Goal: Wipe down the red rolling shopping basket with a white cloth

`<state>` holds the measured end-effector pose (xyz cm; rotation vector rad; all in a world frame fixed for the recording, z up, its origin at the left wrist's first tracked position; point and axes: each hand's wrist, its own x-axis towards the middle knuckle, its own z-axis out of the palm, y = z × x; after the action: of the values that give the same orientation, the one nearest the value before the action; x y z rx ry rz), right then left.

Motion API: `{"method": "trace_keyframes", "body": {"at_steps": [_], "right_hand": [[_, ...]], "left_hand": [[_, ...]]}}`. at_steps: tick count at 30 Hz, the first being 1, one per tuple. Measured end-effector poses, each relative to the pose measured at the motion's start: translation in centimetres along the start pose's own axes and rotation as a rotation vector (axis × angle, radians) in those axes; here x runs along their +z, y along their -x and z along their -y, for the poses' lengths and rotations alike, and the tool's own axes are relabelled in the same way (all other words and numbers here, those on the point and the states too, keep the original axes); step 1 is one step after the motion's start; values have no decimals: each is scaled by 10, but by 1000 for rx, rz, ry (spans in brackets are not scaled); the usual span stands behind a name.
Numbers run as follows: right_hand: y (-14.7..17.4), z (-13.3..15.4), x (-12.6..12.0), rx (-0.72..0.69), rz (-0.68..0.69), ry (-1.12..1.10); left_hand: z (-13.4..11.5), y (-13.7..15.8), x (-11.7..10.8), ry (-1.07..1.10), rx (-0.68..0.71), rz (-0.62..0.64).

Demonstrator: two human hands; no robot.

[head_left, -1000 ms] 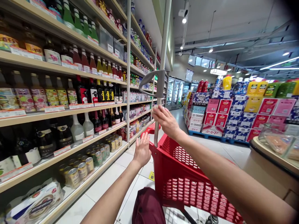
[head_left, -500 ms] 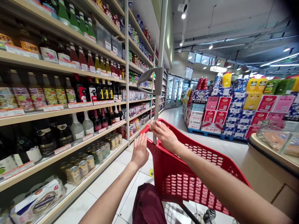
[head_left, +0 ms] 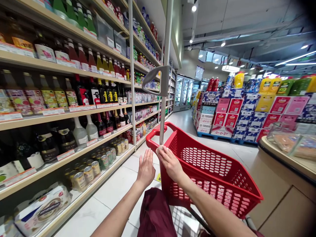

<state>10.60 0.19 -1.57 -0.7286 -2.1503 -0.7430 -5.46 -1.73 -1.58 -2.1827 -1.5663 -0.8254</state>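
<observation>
A red plastic shopping cart (head_left: 212, 161) with perforated walls stands in front of me. Its red handle (head_left: 151, 141) juts out on the left. Beside that handle rises a metal pole (head_left: 164, 112), which carries a grey loop-shaped grip (head_left: 154, 81). My right hand (head_left: 171, 164) rests at the cart's near corner by the foot of the pole, its fingers bent together. A small whitish patch shows at its fingertips; its kind is unclear. My left hand (head_left: 146, 168) hovers just below the handle, apart from it, fingers stretched out and holding nothing.
Shelves (head_left: 61, 115) of bottles and cans line the left side. Stacked drink cartons (head_left: 227, 112) stand on blue pallets ahead right. A counter (head_left: 283, 174) with clear containers is close on the right. White tiled floor (head_left: 108, 194) runs between.
Both hands have come down and off the red handle, the right to the cart's near corner. More of the cart now shows, and the view has shifted slightly.
</observation>
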Motion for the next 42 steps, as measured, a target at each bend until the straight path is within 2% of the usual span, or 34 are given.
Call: {"method": "trace_keyframes", "body": {"at_steps": [4,6,10,12,17,23,28,30,34,39,42], "right_hand": [[42,8,3,-82,123,-43],[54,8,1,-66,120,-48],[38,-7,-9,100,3,0],[37,-11,-8,115,0,7],[80,-2,-3,37,89,-5],[74,-24,-24,158,-2,14],[109,-18,-21,81,63,32],[122,-19,-24,117,77,39],[133,-32,-34,285,41,68],[163,-30,-38,194,87,78],[165,-40,-50,263,65,91]], "left_hand": [[-13,3,2,0,42,16],[-19,4,4,11,58,27],[-33,3,10,52,60,29],[-40,3,14,59,77,26],[-51,11,21,22,119,61],[-67,10,24,7,138,52],[-78,12,31,13,176,74],[-84,12,32,23,184,90],[-99,9,32,37,208,112],[-119,11,38,52,294,158],[-129,11,43,61,310,167]]}}
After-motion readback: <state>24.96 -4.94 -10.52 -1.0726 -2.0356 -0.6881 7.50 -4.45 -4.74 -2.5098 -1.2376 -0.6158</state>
